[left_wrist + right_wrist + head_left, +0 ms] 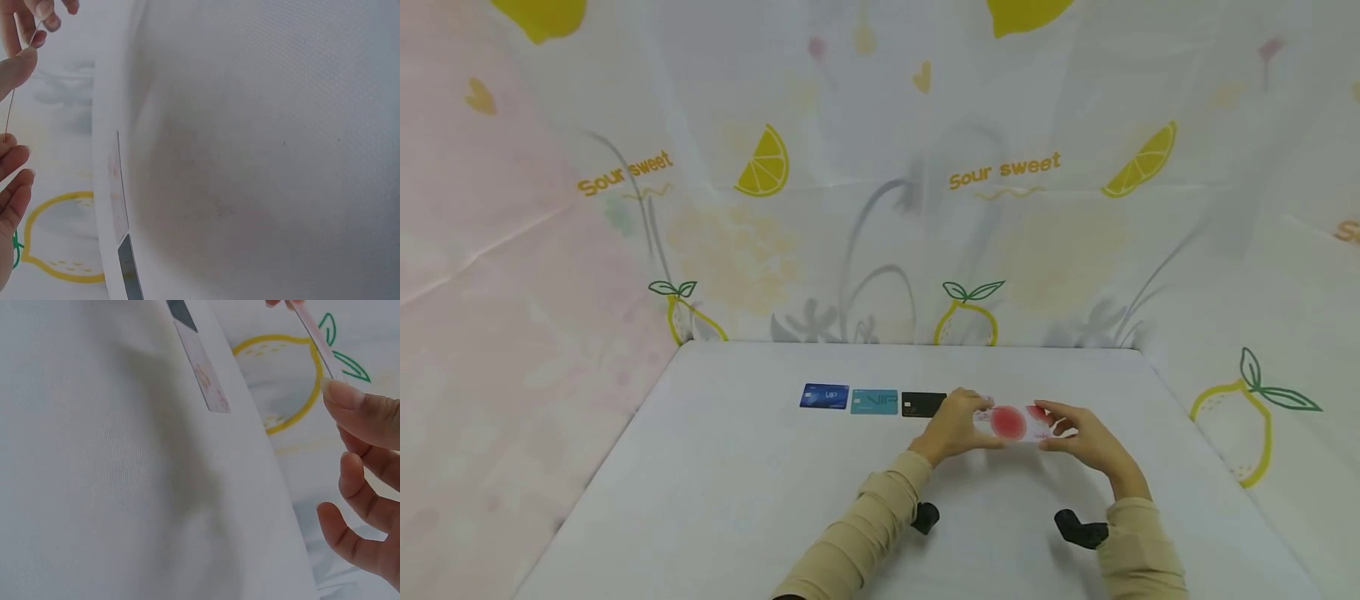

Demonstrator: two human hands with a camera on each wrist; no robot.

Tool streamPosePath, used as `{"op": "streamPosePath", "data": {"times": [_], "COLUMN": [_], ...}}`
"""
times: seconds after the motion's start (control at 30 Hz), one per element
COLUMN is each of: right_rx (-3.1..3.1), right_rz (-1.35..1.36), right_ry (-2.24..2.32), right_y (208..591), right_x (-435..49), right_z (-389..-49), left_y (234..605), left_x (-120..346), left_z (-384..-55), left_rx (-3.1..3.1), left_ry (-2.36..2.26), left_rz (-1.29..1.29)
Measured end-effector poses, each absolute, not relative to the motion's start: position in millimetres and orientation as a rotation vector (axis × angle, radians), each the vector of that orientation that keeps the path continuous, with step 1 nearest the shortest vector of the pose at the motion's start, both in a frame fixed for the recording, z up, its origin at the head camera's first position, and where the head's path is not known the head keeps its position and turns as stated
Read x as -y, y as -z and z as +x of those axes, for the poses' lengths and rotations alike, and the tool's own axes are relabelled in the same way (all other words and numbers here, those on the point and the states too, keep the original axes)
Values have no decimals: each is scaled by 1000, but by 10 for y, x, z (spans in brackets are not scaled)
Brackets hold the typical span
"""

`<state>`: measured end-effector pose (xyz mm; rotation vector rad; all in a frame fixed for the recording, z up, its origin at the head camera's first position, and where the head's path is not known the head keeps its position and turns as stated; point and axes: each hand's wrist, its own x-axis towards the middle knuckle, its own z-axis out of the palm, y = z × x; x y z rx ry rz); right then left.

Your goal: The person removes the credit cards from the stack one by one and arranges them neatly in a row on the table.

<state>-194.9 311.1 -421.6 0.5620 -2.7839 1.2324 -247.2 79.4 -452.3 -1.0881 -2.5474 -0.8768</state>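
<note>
My left hand (957,425) and right hand (1086,437) hold a white card with red circles (1009,422) between them, one at each end. In the head view the card's printed face shows, raised over the table. From the right wrist, the card (315,340) appears nearly edge-on, with the thumb (347,400) of my right hand against its end. To the left, a dark blue VIP card (824,396), a teal VIP card (874,402) and a black card (921,404) lie in a row. Another pale pink card (203,372) lies beside the black one.
A white table (715,483) carries the cards. Behind it hangs a pale curtain (880,242) printed with lemons and lettering. Black wrist devices (927,518) sit by the beige-wrapped forearms (865,521).
</note>
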Motion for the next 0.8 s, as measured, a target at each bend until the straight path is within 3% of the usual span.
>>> {"op": "streamPosePath", "data": {"times": [0.53, 0.8], "right_rx": [2726, 2870], "right_rz": [632, 512], "right_ry": [-1283, -1363], "right_y": [4308, 4338], "right_x": [-3351, -3374], "right_z": [-1991, -2081], "left_y": [4582, 4660], "left_x": [-1079, -1148], "left_z": [-2533, -2604], "left_rx": [2540, 2591], "left_ry": [652, 675], "left_rz": [-1092, -1077]}}
